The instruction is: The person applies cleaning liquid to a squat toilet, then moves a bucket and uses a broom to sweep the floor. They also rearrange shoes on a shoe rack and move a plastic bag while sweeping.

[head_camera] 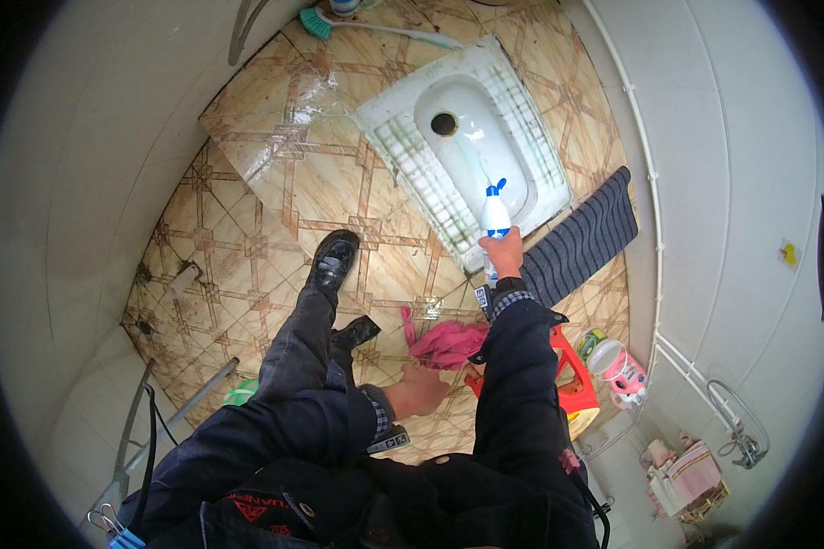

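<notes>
My right hand (505, 251) grips a white squeeze bottle (496, 214) with a blue flip cap standing open. The bottle is tilted over the near end of a white ceramic squat toilet (463, 213), its nozzle towards the bowl. A thin bluish streak runs from near the nozzle along the bowl towards the dark drain hole (443, 124). Greenish-grey grime marks the ribbed footrests. My left hand (419, 392) hangs lower down with its fingers curled in and nothing visible in it. Just beyond it, a pink cloth (446, 345) lies on the floor.
A dark wavy-patterned mat (580, 237) lies right of the toilet. A long-handled green brush (384, 27) rests at the back. Beside my right arm are a red plastic stool (580, 384) and a pink container (625, 377). The tiled floor (323, 165) has wet patches and a raised step edge.
</notes>
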### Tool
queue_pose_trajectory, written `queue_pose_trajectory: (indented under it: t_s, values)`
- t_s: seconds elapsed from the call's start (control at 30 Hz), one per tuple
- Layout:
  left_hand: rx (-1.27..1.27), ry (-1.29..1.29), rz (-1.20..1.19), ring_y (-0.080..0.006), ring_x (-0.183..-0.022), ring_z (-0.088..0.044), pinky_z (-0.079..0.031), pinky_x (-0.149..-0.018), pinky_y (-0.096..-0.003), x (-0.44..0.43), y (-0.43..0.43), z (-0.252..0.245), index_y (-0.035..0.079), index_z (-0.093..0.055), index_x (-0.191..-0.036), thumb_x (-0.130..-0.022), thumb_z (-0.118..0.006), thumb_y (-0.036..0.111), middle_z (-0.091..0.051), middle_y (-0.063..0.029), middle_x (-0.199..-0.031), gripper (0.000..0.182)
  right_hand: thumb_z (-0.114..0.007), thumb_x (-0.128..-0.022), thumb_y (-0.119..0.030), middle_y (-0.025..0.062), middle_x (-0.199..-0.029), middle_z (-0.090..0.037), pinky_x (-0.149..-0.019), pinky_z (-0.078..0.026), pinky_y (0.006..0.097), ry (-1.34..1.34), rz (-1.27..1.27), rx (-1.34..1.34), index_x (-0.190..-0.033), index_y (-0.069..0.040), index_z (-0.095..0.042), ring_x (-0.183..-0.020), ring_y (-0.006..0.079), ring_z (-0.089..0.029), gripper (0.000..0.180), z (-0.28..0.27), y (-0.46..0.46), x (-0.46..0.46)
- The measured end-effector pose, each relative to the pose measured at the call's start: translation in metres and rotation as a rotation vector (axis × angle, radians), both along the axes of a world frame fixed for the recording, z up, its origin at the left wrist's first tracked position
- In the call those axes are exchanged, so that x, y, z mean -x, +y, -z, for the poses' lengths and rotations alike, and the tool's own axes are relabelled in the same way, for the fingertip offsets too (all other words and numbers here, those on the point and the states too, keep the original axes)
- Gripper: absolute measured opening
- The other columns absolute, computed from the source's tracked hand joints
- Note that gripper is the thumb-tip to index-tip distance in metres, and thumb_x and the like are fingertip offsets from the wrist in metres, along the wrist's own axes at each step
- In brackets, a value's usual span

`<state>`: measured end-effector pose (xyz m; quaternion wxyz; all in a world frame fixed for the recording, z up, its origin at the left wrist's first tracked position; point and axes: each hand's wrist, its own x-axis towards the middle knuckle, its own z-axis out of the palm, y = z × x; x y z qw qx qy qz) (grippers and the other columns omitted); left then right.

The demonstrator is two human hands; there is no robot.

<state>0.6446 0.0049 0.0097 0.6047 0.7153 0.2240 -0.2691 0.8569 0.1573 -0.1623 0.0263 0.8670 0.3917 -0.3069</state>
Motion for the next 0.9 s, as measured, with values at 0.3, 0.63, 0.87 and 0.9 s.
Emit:
queue_pose_trajectory:
  t_s: [0.3, 0.63, 0.87, 0.9]
  values:
    - [0.002, -0.008, 0.009, -0.0340, -0.102, -0.054, -0.036, -0.078, -0.0530, 0.002, -0.006, 0.001, 0.011, -0.057, -0.114, -0.083, -0.049, 0.020, -0.056, -0.0149, -0.109, 0.033, -0.079, -0.059, -0.017, 0.0159, -0.091, -0.061, -0.075, -0.048, 0.0355, 0.326, 0.242, -0.365, -0.103, 0.004, -0.048, -0.081, 0.0261, -0.061, 0.057, 0.001, -0.018, 0.011]
    - [-0.005, -0.005, 0.009, -0.0342, -0.102, -0.055, -0.036, -0.078, -0.0525, 0.002, -0.009, 0.000, 0.012, -0.058, -0.113, -0.083, -0.049, 0.019, -0.056, -0.0147, -0.110, 0.032, -0.080, -0.059, -0.014, 0.0154, -0.093, -0.059, -0.075, -0.047, 0.0345, 0.278, 0.232, -0.422, -0.102, 0.005, -0.046, -0.082, 0.0236, -0.059, 0.059, -0.002, -0.022, 0.010]
    - [-0.015, -0.010, -0.009, -0.0334, -0.100, -0.055, -0.036, -0.076, -0.0526, 0.004, -0.010, 0.000, 0.012, -0.059, -0.110, -0.081, -0.051, 0.019, -0.056, -0.0155, -0.107, 0.030, -0.080, -0.059, -0.015, 0.0159, -0.092, -0.059, -0.075, -0.047, 0.0351, 0.267, 0.223, -0.408, -0.101, 0.006, -0.046, -0.082, 0.0248, -0.059, 0.058, 0.001, -0.015, 0.009]
    - [-0.015, -0.011, -0.012, -0.0333, -0.100, -0.055, -0.036, -0.076, -0.0526, 0.004, -0.010, 0.001, 0.012, -0.059, -0.109, -0.081, -0.052, 0.019, -0.056, -0.0154, -0.106, 0.030, -0.080, -0.059, -0.016, 0.0161, -0.091, -0.059, -0.075, -0.047, 0.0353, 0.272, 0.233, -0.395, -0.101, 0.006, -0.046, -0.082, 0.0251, -0.059, 0.058, 0.001, -0.014, 0.010]
